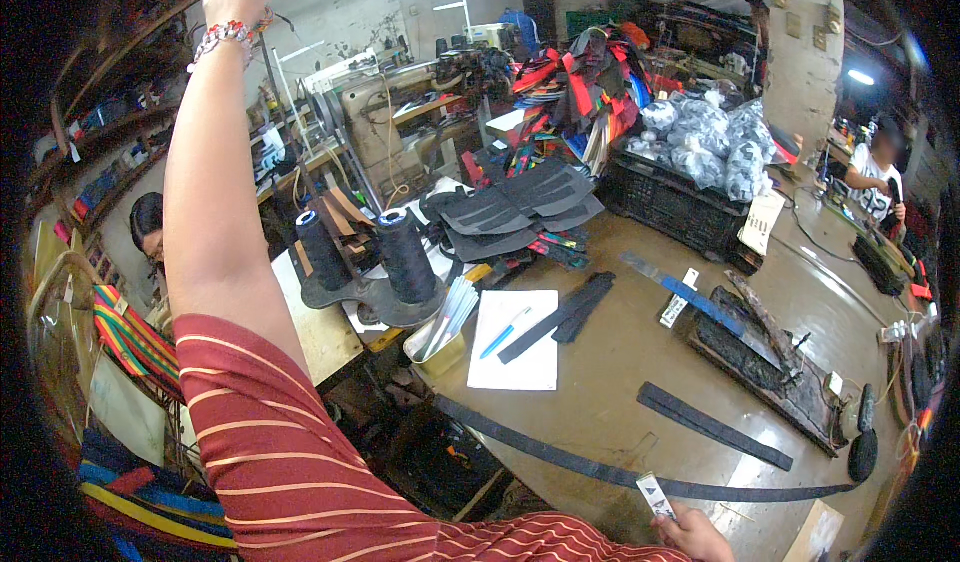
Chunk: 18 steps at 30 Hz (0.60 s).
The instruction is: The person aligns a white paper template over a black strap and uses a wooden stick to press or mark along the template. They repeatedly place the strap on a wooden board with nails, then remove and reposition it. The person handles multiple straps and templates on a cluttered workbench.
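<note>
My left hand (238, 0) is raised high at the upper left, a beaded bracelet (220, 42) on its wrist. Its fingers are closed together near the picture's rim, and whatever they pinch, if anything, is too small to make out. Low on the table's near side, my right hand (697, 534) grips a short white strip with dark printed marks (655, 496). That strip lies across a long black webbing strap (590, 467), which curves along the table's near edge. Beyond it rests a doubled black strap (712, 427).
On the brown table (620, 382) lie white paper (490, 372) with a pen and black strips, a blue ruler (715, 307) and a dark wooden board (770, 372). Black thread cones (405, 257) stand left. A black crate (665, 202) holds plastic-wrapped bundles. Two people (875, 172) sit farther off.
</note>
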Tool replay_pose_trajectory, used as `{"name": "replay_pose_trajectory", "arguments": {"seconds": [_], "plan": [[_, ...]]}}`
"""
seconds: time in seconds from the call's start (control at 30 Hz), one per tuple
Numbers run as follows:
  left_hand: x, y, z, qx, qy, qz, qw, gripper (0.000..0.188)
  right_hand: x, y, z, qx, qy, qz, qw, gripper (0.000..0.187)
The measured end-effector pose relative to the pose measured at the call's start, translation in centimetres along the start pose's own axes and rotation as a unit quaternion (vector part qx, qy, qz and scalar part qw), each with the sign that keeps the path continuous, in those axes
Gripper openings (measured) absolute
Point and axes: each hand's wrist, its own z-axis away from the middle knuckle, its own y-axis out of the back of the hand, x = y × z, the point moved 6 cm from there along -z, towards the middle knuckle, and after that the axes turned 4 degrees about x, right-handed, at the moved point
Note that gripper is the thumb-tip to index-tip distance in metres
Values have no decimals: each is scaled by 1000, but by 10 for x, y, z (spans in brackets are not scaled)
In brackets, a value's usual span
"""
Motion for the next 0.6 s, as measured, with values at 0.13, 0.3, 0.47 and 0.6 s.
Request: {"name": "replay_pose_trajectory", "arguments": {"seconds": [0.13,0.3,0.47,0.6], "plan": [[59,8,9,21,-7,238,971,25,-22,9,6,-9,-33,28,999,20],[255,25,109,-241,4,666,706,21,-64,42,12,67,-69,-20,995,26],[432,133,280,-445,236,864,9,29,-109,60,26,154,78,-93,981,25],[484,212,319,-507,267,802,-165,37,-97,62,43,179,45,-111,977,21]]}}
